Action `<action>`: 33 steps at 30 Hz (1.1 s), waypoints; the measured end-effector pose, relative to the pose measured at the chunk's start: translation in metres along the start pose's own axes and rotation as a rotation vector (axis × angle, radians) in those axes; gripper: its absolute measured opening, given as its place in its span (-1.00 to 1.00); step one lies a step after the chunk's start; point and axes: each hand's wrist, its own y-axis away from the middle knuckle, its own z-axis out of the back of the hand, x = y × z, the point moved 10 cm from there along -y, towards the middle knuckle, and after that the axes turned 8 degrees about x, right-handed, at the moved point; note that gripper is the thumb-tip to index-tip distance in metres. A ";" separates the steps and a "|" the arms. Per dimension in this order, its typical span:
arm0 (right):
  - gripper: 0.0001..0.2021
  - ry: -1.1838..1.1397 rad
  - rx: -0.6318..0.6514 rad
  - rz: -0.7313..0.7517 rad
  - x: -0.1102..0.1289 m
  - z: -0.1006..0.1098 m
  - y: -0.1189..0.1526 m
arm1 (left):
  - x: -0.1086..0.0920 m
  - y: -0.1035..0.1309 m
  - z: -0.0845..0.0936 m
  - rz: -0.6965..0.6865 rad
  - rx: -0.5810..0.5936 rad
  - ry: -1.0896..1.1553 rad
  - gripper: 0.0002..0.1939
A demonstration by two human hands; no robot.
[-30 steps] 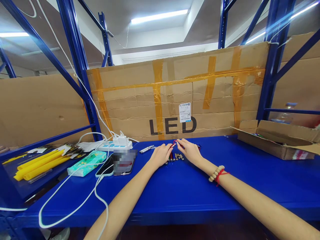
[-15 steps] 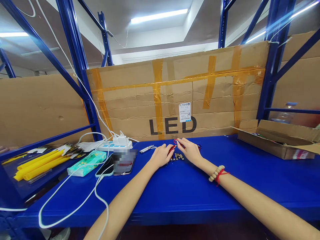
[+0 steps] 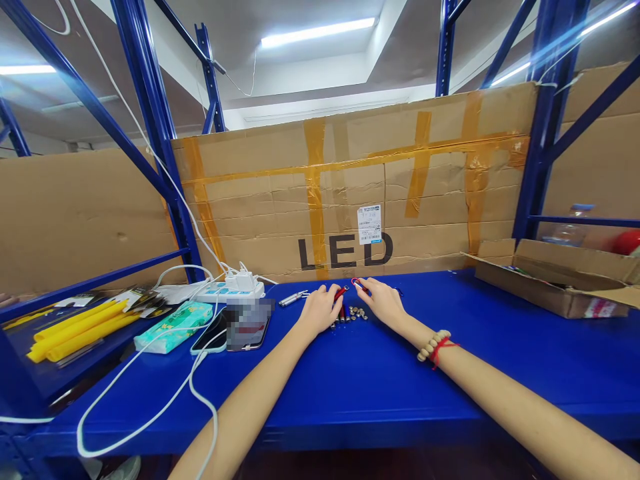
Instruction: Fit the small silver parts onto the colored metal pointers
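Observation:
Both hands work over the blue shelf near the cardboard. My left hand [image 3: 320, 310] is closed on a small red tube [image 3: 341, 293] with a metallic end. In the fingers of my right hand [image 3: 380, 301] is a small red hook-shaped piece [image 3: 356, 282], partly covered by the fingertips. A gap separates the two red pieces. Between and below the hands lie several small round metal pieces [image 3: 358, 313], like button cells. Small dark and red tubes [image 3: 342, 317] are close by the left fingers. Silvery slim pieces [image 3: 293, 299] lie left of my left hand.
On the left are a white power strip [image 3: 213, 291] with cables, a green tissue pack [image 3: 175, 325], two phones [image 3: 250, 333] and yellow tubes [image 3: 83, 327]. An open cardboard box [image 3: 555, 287] stands at right. Taped cardboard [image 3: 270, 213] closes the back. A white cable [image 3: 145, 432] hangs over the front left.
My hands have drawn slightly apart, the left one shifting left. The red tube and the red hook-shaped piece, close together before, now have a visible gap between them.

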 end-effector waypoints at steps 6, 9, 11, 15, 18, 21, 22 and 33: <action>-0.76 0.025 0.033 -0.014 -0.003 -0.004 -0.001 | -0.001 0.000 0.002 -0.003 -0.006 -0.010 -0.70; -0.75 0.014 0.031 -0.023 -0.006 -0.006 -0.002 | -0.001 0.000 0.001 -0.006 -0.012 -0.013 -0.70; -0.75 0.009 0.030 -0.032 -0.007 -0.007 -0.002 | 0.000 0.000 0.001 -0.007 -0.015 -0.011 -0.70; -0.74 0.001 0.026 -0.083 -0.013 -0.006 -0.001 | 0.001 0.000 0.000 -0.003 -0.018 -0.006 -0.70; -0.70 -0.015 0.035 -0.171 -0.026 -0.002 -0.001 | 0.000 0.000 0.000 -0.009 -0.015 -0.004 -0.69; -0.65 -0.029 0.042 -0.263 -0.042 0.000 0.000 | 0.000 0.000 0.000 -0.013 -0.013 0.003 -0.69; -0.64 -0.030 0.039 -0.287 -0.047 0.001 0.000 | 0.000 0.000 0.000 -0.013 -0.011 0.004 -0.69; -0.63 0.002 0.125 -0.439 -0.092 -0.022 -0.002 | -0.002 0.001 0.002 -0.018 0.002 -0.007 -0.69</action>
